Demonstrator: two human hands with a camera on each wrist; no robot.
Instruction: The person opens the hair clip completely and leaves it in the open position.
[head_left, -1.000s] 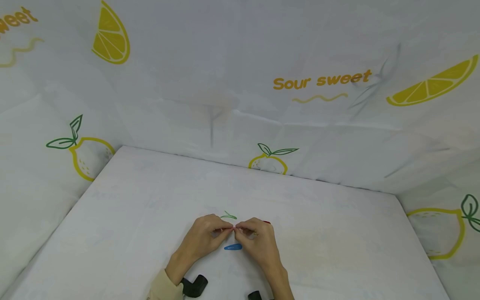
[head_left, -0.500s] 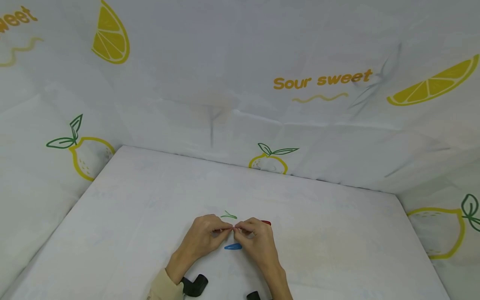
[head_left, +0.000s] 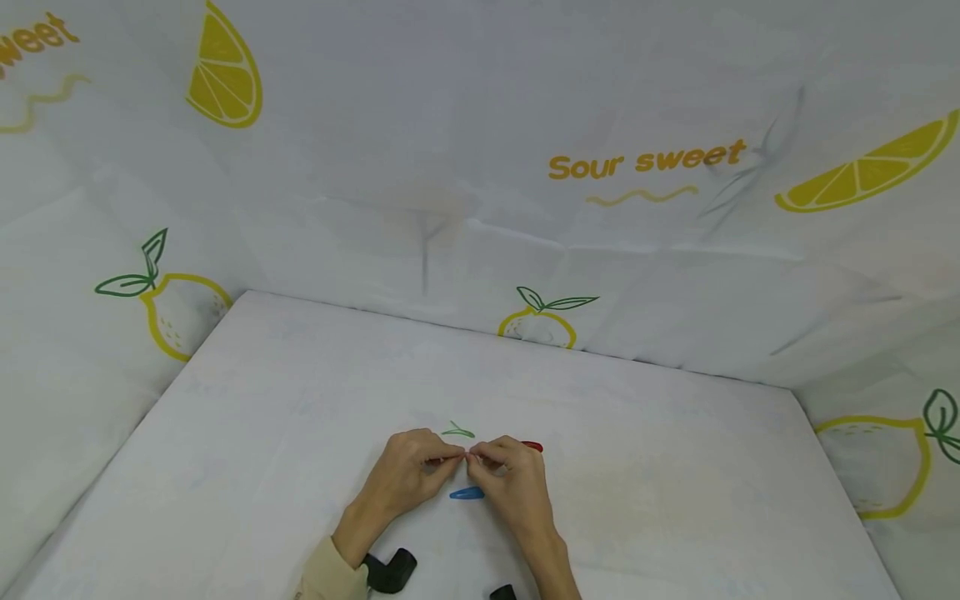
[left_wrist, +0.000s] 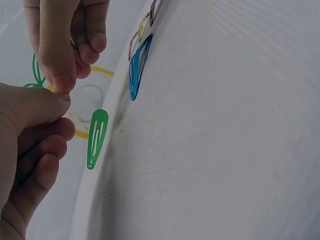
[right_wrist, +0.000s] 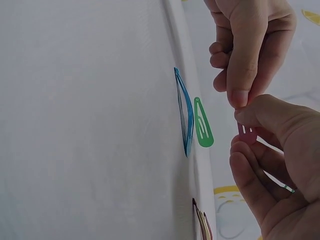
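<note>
My left hand (head_left: 408, 471) and right hand (head_left: 517, 483) meet fingertip to fingertip over the white table. Between them is a small pink hair clip (right_wrist: 247, 134). My right thumb and fingers pinch its wide end in the right wrist view, while the left thumb and index finger pinch at the other end, largely covered. In the left wrist view the fingers hide this clip. A green snap hair clip (head_left: 458, 432) lies just beyond the fingertips. Nearer my body is a blue hair clip (head_left: 467, 493). A red hair clip (head_left: 532, 446) shows partly from behind the right hand.
More clips, one of them yellow (left_wrist: 143, 26), lie past the blue one in the left wrist view. Two black curved objects, a left one (head_left: 392, 572) and a partly cut-off right one (head_left: 502, 592), sit by the wrists. A lemon-printed curtain (head_left: 420, 150) surrounds the table (head_left: 660, 450).
My right hand and forearm have shifted slightly left, so more of the red clip shows. Both hands keep their pinch; the lying clips stay put.
</note>
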